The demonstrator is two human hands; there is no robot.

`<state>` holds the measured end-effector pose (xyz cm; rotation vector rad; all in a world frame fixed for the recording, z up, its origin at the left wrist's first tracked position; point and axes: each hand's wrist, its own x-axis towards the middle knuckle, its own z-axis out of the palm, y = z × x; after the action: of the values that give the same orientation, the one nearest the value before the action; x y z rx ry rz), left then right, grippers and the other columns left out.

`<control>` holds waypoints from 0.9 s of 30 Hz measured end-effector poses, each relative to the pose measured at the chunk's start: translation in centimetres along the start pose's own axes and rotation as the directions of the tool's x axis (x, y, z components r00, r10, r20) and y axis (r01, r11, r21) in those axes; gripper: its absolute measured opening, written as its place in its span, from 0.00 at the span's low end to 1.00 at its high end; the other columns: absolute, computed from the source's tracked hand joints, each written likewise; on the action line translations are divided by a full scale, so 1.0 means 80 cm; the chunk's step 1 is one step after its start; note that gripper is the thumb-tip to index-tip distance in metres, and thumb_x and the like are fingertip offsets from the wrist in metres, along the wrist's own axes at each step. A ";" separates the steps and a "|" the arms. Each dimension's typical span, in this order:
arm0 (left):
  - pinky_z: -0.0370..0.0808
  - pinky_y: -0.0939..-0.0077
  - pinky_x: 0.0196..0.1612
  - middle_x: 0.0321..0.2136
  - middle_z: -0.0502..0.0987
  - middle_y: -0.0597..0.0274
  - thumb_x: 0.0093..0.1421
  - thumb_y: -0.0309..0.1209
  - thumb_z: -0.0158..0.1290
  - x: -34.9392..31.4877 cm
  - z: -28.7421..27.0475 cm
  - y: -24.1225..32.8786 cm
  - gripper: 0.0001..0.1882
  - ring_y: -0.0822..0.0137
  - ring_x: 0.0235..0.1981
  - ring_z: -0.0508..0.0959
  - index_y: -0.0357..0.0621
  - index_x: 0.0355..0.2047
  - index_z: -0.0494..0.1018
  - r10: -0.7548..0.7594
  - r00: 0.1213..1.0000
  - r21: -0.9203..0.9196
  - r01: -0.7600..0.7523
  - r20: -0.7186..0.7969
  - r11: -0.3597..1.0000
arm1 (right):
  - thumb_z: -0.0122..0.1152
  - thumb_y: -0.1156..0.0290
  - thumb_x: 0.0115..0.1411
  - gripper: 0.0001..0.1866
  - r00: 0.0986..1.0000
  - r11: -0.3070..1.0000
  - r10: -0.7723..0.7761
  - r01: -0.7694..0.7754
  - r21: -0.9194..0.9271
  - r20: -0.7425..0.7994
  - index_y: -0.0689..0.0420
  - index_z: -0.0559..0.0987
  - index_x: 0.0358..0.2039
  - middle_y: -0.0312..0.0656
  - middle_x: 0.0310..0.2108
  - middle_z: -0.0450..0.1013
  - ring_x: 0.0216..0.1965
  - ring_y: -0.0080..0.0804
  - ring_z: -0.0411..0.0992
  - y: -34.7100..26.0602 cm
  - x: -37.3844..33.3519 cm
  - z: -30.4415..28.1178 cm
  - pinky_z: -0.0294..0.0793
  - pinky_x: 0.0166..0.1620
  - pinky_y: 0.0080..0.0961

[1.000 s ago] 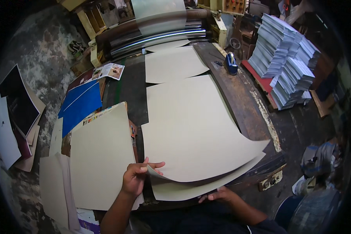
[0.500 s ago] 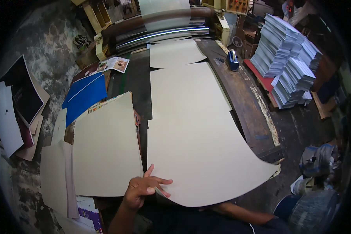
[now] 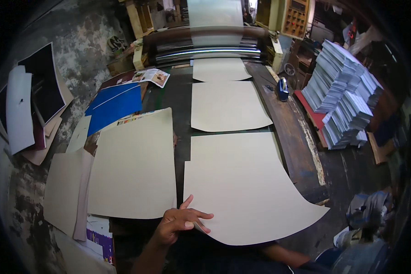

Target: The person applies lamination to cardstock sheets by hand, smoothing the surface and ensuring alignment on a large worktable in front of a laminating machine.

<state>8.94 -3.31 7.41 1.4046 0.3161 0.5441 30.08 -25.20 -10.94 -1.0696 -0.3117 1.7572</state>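
Note:
My left hand (image 3: 182, 221) pinches the near left corner of a large pale cardboard sheet (image 3: 246, 201), thumb below and fingers spread over its top. The sheet's near edge bows down toward me, and its right corner flares out past the table side. A step in its left edge suggests another sheet under its far part. My right forearm (image 3: 285, 255) passes beneath the near edge; the right hand itself is hidden under the sheet. Ahead lie a second pale sheet (image 3: 228, 105) and a third sheet (image 3: 220, 69), in line toward a metal roller (image 3: 210, 54).
Left of the dark table (image 3: 178, 96) lies a stack of pale sheets (image 3: 134, 169), with blue sheets (image 3: 116, 107) beyond. A tape dispenser (image 3: 282, 89) sits on the right edge. Piled paper stacks (image 3: 338, 91) stand right. Wrapped bundles (image 3: 367, 210) lie near right.
The sheets ahead now lie apart with dark gaps between them, where they overlapped or touched before. The whole view has shifted. My left hand keeps its pinch on the near corner.

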 end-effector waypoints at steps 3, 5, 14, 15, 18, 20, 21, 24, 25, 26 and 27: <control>0.24 0.45 0.66 0.23 0.81 0.51 0.45 0.38 0.49 -0.001 0.000 -0.005 0.18 0.44 0.43 0.79 0.35 0.20 0.80 0.007 1.000 -0.029 -0.008 -0.018 1.000 | 0.51 0.55 0.65 0.19 0.997 0.996 -0.039 0.044 0.075 -0.069 0.56 0.69 0.47 0.44 0.38 0.71 0.34 0.36 0.72 -0.013 0.024 0.004 0.76 0.37 0.38; 0.24 0.45 0.66 0.24 0.81 0.52 0.46 0.38 0.49 0.006 -0.004 -0.009 0.17 0.47 0.45 0.79 0.37 0.21 0.80 -0.014 0.999 -0.050 0.015 0.031 0.999 | 0.51 0.55 0.65 0.19 0.993 0.991 -0.052 0.065 0.115 -0.108 0.56 0.69 0.47 0.44 0.38 0.71 0.33 0.35 0.71 -0.018 0.027 0.004 0.76 0.37 0.38; 0.27 0.45 0.67 0.36 0.82 0.64 0.56 0.35 0.49 0.007 -0.025 -0.046 0.12 0.65 0.54 0.74 0.45 0.32 0.81 -0.078 0.990 0.072 0.070 0.113 0.995 | 0.51 0.56 0.65 0.17 0.980 0.978 -0.087 0.117 0.172 -0.177 0.55 0.70 0.45 0.42 0.36 0.72 0.31 0.32 0.71 -0.032 0.054 0.008 0.75 0.37 0.38; 0.29 0.43 0.67 0.38 0.82 0.66 0.57 0.34 0.50 0.006 -0.024 -0.050 0.11 0.65 0.54 0.73 0.47 0.36 0.80 -0.024 0.995 0.249 -0.002 0.099 0.969 | 0.51 0.56 0.65 0.17 0.978 0.977 -0.093 0.126 0.175 -0.187 0.55 0.70 0.45 0.42 0.35 0.72 0.31 0.32 0.71 -0.035 0.051 0.008 0.74 0.37 0.38; 0.34 0.39 0.66 0.46 0.79 0.66 0.58 0.35 0.52 0.003 0.001 -0.023 0.21 0.67 0.54 0.73 0.48 0.52 0.72 0.055 0.991 0.493 -0.110 0.126 0.863 | 0.51 0.56 0.65 0.16 0.975 0.968 -0.080 0.126 0.217 -0.209 0.55 0.70 0.44 0.41 0.35 0.72 0.30 0.31 0.71 -0.027 0.033 0.003 0.74 0.37 0.38; 0.38 0.38 0.66 0.49 0.77 0.64 0.55 0.31 0.55 -0.002 0.033 0.013 0.23 0.66 0.52 0.75 0.49 0.53 0.70 0.247 0.946 0.568 -0.323 0.209 0.757 | 0.51 0.56 0.65 0.16 0.972 0.961 -0.066 0.123 0.249 -0.223 0.55 0.70 0.44 0.41 0.34 0.72 0.29 0.31 0.71 -0.026 0.025 0.004 0.74 0.37 0.38; 0.43 0.39 0.65 0.43 0.77 0.62 0.55 0.33 0.55 -0.003 0.051 0.030 0.28 0.66 0.46 0.78 0.44 0.58 0.66 0.320 0.911 0.551 -0.413 0.261 0.725 | 0.51 0.57 0.65 0.15 0.968 0.958 -0.067 0.130 0.255 -0.240 0.54 0.70 0.44 0.41 0.34 0.72 0.29 0.31 0.71 -0.028 0.020 0.005 0.74 0.37 0.38; 0.52 0.36 0.63 0.45 0.76 0.59 0.59 0.36 0.53 -0.002 0.106 0.060 0.21 0.62 0.46 0.77 0.44 0.51 0.70 0.620 0.683 0.364 -0.730 0.386 0.578 | 0.51 0.57 0.65 0.15 0.942 0.939 -0.059 0.164 0.301 -0.329 0.54 0.71 0.43 0.40 0.34 0.72 0.28 0.30 0.70 -0.031 0.026 0.011 0.74 0.38 0.38; 0.54 0.36 0.63 0.39 0.76 0.55 0.59 0.36 0.52 0.002 0.123 0.067 0.23 0.59 0.42 0.78 0.40 0.53 0.69 0.749 0.549 0.305 -0.834 0.372 0.460 | 0.51 0.57 0.65 0.15 0.929 0.931 -0.051 0.176 0.319 -0.365 0.54 0.71 0.43 0.40 0.33 0.72 0.28 0.29 0.70 -0.035 0.035 0.016 0.73 0.38 0.38; 0.54 0.36 0.63 0.39 0.76 0.55 0.59 0.36 0.52 0.006 0.144 0.073 0.23 0.59 0.42 0.78 0.40 0.53 0.69 0.743 0.565 0.318 -0.822 0.357 0.472 | 0.51 0.57 0.65 0.14 0.915 0.929 -0.060 0.198 0.313 -0.400 0.54 0.71 0.43 0.40 0.33 0.72 0.28 0.29 0.70 -0.039 0.041 0.020 0.73 0.38 0.38; 0.61 0.48 0.58 0.37 0.77 0.57 0.62 0.40 0.49 0.006 0.165 0.080 0.19 0.64 0.35 0.77 0.51 0.52 0.71 0.860 0.451 0.287 -0.879 0.239 0.382 | 0.51 0.57 0.65 0.14 0.909 0.921 -0.061 0.211 0.327 -0.413 0.54 0.71 0.43 0.40 0.33 0.72 0.28 0.29 0.70 -0.044 0.043 0.030 0.73 0.38 0.38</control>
<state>15.05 -13.68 15.78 1.9256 -0.4794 1.3898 30.05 -20.05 -9.10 -1.0676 0.1861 1.3594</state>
